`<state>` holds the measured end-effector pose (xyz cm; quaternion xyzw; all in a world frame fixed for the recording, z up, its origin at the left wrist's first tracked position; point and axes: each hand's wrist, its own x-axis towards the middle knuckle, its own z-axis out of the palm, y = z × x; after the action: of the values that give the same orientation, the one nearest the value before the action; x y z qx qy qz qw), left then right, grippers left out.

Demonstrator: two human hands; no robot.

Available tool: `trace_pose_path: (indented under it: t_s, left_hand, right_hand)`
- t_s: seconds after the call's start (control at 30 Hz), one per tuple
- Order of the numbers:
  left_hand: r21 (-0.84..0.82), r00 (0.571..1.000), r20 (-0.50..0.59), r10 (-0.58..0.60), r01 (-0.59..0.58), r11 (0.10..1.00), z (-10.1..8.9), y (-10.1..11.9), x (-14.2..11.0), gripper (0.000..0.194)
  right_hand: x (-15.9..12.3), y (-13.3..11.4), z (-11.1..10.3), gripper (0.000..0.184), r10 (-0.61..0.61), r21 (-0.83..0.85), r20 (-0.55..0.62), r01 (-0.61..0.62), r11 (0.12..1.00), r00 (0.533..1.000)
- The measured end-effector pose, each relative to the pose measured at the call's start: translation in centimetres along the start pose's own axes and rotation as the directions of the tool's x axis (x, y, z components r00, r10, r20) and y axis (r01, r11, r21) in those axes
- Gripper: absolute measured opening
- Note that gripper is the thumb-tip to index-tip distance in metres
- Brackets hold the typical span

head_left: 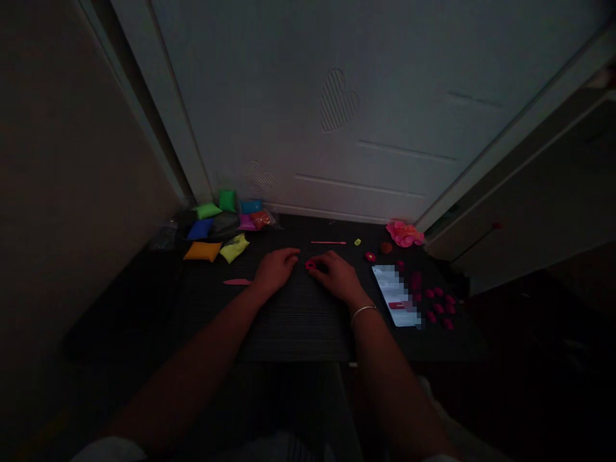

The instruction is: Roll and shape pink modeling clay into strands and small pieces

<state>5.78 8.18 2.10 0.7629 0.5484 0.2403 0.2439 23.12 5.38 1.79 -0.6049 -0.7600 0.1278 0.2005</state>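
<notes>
Between the thumb and fingers of my right hand (335, 274) is a small pink-red ring-shaped piece (310, 264), apparently soft clay, held just above or on the dark table (298, 327). My left hand (276, 269) rests to the left of it, fingers loosely stretched toward the ring and nothing visible in them. A pink plastic knife (237, 282) lies beside my left wrist, partly hidden by it. Beyond my hands is a thin pink stick tool (328, 242). A small yellow-green piece (357, 242) and a round red piece with a pale centre (370, 256) lie near my right hand.
Colored clay packets, including an orange one (203, 251) and a yellow one (235, 248), lie at the back left. On the right are a lit phone (392, 292), several dark pink lumps (438, 308), a brownish ball (385, 248) and a pink ruffled object (405, 234). A white panel (289, 115) stands behind the table.
</notes>
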Motion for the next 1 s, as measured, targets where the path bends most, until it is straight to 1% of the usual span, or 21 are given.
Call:
trace_pose_path:
  t_s: [0.13, 0.2, 0.27, 0.33, 0.47, 0.53, 0.6, 0.67, 0.77, 1.0]
  left_hand:
    - [-0.159, 0.996, 0.057, -0.065, 0.073, 0.985, -0.02, -0.34, 0.32, 0.031]
    - [-0.208, 0.993, 0.085, -0.078, 0.094, 0.974, 0.02, -0.54, 0.40, 0.033]
    - [-0.226, 0.993, 0.101, -0.066, 0.088, 0.970, 0.01, -0.71, 0.41, 0.033]
    - [-0.187, 0.995, 0.098, -0.028, 0.046, 0.981, -0.08, -0.82, 0.35, 0.031]
    - [0.016, 0.993, 0.092, 0.074, -0.076, 0.997, -0.36, -0.87, 0.04, 0.029]
    - [0.113, 0.988, 0.108, 0.106, -0.118, 0.987, -0.40, -0.82, -0.16, 0.029]
    - [0.176, 0.985, 0.128, 0.116, -0.138, 0.975, -0.36, -0.71, -0.34, 0.028]
    - [0.208, 0.983, 0.146, 0.115, -0.144, 0.968, -0.30, -0.55, -0.48, 0.027]
    - [0.234, 0.983, 0.145, 0.110, -0.142, 0.962, -0.26, -0.29, -0.57, 0.025]
    - [0.238, 0.982, 0.147, 0.119, -0.152, 0.959, -0.24, -0.17, -0.52, 0.024]
  right_hand:
    - [0.06, -0.05, 0.03, 0.025, -0.038, 0.054, -0.001, 0.038, 0.998, 0.999]
    - [0.04, -0.14, 0.02, 0.025, -0.057, 0.079, -0.001, 0.057, 0.995, 0.998]
    - [-0.01, -0.24, -0.02, 0.024, -0.077, 0.084, 0.016, 0.076, 0.994, 0.997]
    - [-0.09, -0.28, -0.11, 0.025, -0.092, 0.082, 0.038, 0.089, 0.993, 0.995]
    - [-0.22, -0.14, -0.36, 0.033, -0.116, 0.118, 0.039, 0.111, 0.987, 0.992]
    - [-0.26, 0.00, -0.44, 0.027, -0.135, 0.131, 0.030, 0.130, 0.983, 0.990]
    - [-0.28, 0.09, -0.44, 0.020, -0.153, 0.122, 0.028, 0.149, 0.981, 0.988]
    - [-0.26, 0.11, -0.39, 0.017, -0.168, 0.094, 0.034, 0.165, 0.982, 0.985]
    - [-0.20, 0.02, -0.29, 0.017, -0.179, 0.045, 0.050, 0.177, 0.983, 0.983]
    - [-0.15, -0.32, -0.29, 0.017, -0.175, -0.019, 0.069, 0.177, 0.984, 0.982]
